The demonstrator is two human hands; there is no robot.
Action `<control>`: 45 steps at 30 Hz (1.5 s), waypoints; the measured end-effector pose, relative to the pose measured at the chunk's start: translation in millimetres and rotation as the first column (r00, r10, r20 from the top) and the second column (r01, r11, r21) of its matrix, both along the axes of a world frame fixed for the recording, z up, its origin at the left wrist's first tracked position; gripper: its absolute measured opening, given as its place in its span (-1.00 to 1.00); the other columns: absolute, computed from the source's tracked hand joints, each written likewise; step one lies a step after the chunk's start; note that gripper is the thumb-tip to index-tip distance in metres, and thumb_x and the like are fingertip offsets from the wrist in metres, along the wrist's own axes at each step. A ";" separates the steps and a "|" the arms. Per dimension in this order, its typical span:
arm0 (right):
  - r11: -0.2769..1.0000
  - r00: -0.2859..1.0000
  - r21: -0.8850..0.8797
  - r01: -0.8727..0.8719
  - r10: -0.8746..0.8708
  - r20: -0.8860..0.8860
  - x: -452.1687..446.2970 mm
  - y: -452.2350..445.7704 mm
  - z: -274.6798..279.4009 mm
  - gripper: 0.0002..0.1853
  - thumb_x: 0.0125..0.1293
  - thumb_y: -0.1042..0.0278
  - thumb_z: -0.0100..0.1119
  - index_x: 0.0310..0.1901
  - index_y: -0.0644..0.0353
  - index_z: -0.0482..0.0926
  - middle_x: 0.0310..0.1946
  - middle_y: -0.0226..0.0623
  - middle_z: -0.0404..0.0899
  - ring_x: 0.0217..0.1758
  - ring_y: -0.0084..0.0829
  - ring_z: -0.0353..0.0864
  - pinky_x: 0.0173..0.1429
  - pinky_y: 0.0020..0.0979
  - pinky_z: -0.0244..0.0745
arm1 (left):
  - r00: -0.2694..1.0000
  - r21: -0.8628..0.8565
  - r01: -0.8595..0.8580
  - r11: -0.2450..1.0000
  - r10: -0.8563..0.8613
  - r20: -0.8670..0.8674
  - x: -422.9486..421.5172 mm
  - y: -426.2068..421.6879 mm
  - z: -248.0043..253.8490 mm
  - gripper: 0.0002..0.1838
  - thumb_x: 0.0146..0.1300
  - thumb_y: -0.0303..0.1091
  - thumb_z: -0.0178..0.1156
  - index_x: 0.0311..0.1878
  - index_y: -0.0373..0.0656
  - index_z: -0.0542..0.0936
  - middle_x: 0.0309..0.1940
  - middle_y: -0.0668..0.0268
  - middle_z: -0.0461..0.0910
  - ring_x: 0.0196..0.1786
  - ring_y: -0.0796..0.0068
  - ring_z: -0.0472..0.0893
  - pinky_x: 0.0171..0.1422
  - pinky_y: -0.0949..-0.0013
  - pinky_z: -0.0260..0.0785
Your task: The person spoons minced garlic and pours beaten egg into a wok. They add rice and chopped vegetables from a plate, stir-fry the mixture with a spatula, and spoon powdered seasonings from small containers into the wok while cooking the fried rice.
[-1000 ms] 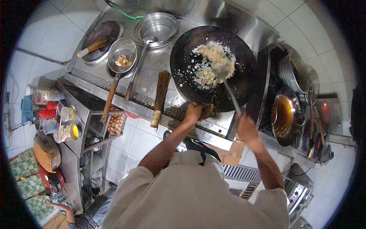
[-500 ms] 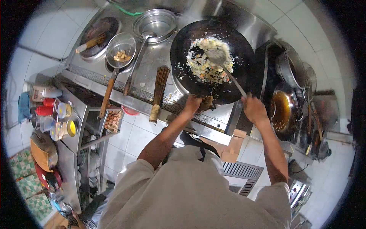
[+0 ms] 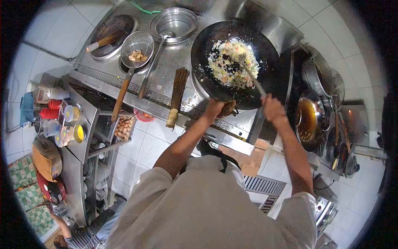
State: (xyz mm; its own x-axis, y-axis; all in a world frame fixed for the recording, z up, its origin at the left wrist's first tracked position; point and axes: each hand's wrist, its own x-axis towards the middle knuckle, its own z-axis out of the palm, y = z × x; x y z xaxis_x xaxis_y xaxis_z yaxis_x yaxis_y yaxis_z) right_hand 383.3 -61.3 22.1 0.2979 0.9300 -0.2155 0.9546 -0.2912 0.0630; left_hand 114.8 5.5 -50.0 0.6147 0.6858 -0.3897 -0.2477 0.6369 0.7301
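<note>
My right hand [image 3: 273, 111] is closed round the handle of a metal wok spatula [image 3: 253, 79], whose blade is blurred among the food. A mix of white rice with yellow and orange bits [image 3: 232, 68] lies in the middle of a large black wok [image 3: 202, 79], with loose grains up its sides. At the wok's near edge my left hand [image 3: 213, 109] is closed on a folded brown cloth [image 3: 226, 109], pressed against the rim. Just left of that hand, a bamboo wok brush [image 3: 178, 93] lies on the steel stove.
A strainer [image 3: 143, 38] holding tan pieces, a ladle [image 3: 151, 68] and a metal basin [image 3: 174, 20] are on the stove's left. To the right sits a pan of brown oil [image 3: 307, 118]. Eggs [image 3: 124, 128] and sauce tubs [image 3: 78, 133] stand lower left, near another person's arm [image 3: 61, 222].
The spatula has shifted within the wok, and the rice is spread differently. My left hand stays at the rim. More of the other person shows at lower left. The whole view has shifted slightly.
</note>
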 end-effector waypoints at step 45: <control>0.719 0.909 -0.558 -0.414 0.291 -0.299 20.7 75.2 244.0 -0.80 0.32 0.29 0.24 -0.11 0.17 0.70 -0.71 -0.30 0.55 -0.73 -0.45 0.55 -0.64 -0.37 0.40 | 0.961 0.008 0.014 1.000 -0.011 -0.278 14.6 4.7 -25.6 -0.76 0.38 -0.35 0.08 -0.10 -0.29 0.66 -0.48 0.26 0.68 -0.75 0.64 0.36 -0.76 0.53 -0.02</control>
State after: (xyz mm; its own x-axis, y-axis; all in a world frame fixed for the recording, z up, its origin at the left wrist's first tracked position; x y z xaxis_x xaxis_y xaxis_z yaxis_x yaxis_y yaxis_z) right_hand 404.0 13.9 266.1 -0.1252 0.6193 -0.7751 0.9914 0.1082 -0.0738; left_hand 129.4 10.2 -75.6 0.4916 0.6836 -0.5395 -0.0264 0.6310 0.7754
